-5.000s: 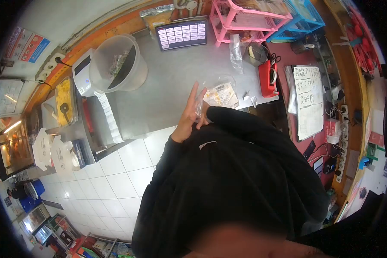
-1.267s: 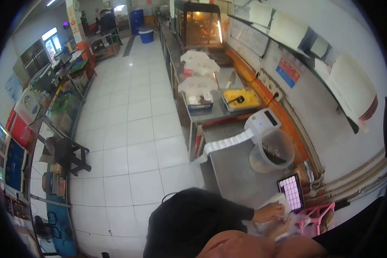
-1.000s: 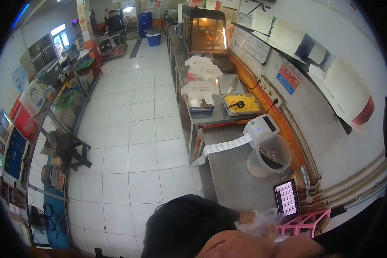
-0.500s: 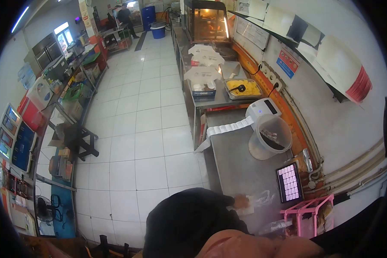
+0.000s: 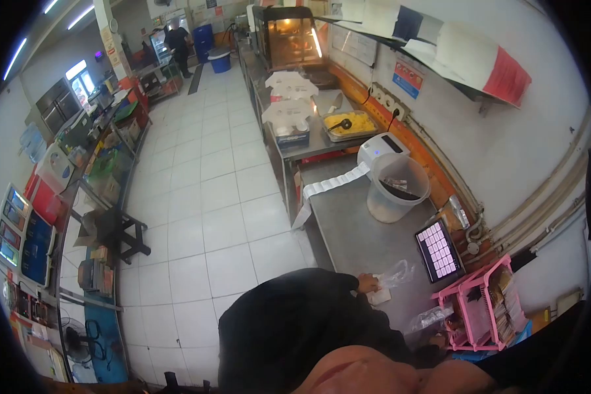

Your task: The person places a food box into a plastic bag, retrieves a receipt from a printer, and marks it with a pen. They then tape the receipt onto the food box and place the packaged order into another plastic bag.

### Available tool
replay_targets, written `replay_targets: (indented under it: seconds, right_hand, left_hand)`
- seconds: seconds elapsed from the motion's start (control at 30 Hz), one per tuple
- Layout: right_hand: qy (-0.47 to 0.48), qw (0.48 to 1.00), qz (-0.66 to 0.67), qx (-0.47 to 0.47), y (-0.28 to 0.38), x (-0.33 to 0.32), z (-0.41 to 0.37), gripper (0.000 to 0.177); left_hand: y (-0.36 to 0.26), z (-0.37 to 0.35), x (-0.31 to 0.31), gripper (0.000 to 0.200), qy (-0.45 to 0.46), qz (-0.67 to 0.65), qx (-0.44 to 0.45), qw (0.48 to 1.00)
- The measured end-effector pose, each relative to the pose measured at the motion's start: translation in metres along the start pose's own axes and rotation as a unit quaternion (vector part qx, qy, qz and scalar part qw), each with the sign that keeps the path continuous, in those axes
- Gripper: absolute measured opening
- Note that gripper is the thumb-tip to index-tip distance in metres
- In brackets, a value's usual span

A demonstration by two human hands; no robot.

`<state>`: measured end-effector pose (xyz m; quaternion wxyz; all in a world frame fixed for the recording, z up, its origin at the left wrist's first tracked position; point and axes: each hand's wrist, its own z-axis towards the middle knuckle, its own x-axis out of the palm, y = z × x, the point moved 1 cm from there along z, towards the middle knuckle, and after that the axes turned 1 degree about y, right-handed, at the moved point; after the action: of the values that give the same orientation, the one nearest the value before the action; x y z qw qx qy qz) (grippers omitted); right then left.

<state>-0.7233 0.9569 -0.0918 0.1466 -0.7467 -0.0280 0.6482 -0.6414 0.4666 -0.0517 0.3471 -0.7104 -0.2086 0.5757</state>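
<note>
A dark sleeve reaches over the steel counter, and at its end is my left hand. Its fingers are bent onto the gathered end of a clear plastic bag. A small white paper piece lies just under and beside those fingers. Lower down, my right hand is partly visible by the pink rack, close to a second clear plastic bag. Its fingers are mostly hidden, so I cannot see what it holds.
A tablet stands beside the bag. Further along are a clear bucket, a label printer with a long paper strip, a tray of yellow food, open boxes and a lit display cabinet. A person stands far back.
The view has shifted, bringing more of the pink rack into sight. My right hand now shows beside the rack. My left hand stays by the plastic bag and paper.
</note>
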Motion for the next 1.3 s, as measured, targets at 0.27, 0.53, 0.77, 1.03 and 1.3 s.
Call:
replay_targets:
  seconds: [0.27,0.53,0.77,1.03,1.3]
  right_hand:
    - [-0.031,0.998,0.056,0.018,0.000,-0.006,-0.011,0.041]
    - [-0.104,0.978,0.155,0.088,0.015,-0.025,-0.010,0.029]
    - [-0.106,0.990,-0.074,-0.060,0.001,0.009,0.016,0.034]
    - [-0.165,0.977,-0.095,-0.093,-0.014,0.011,0.018,0.015]
    - [-0.113,0.983,0.120,-0.084,-0.020,-0.056,0.005,0.023]
  left_hand:
    - [-0.003,-0.004,-0.009,0.038,-0.042,0.033,0.062,0.997]
    - [-0.006,-0.008,-0.003,0.039,-0.031,0.037,0.008,0.999]
    - [-0.013,-0.012,-0.012,0.039,0.001,0.045,0.023,0.999]
    - [-0.015,-0.016,-0.010,0.038,-0.022,0.011,0.010,1.000]
    - [-0.012,-0.011,-0.012,0.038,-0.005,0.009,-0.001,1.000]
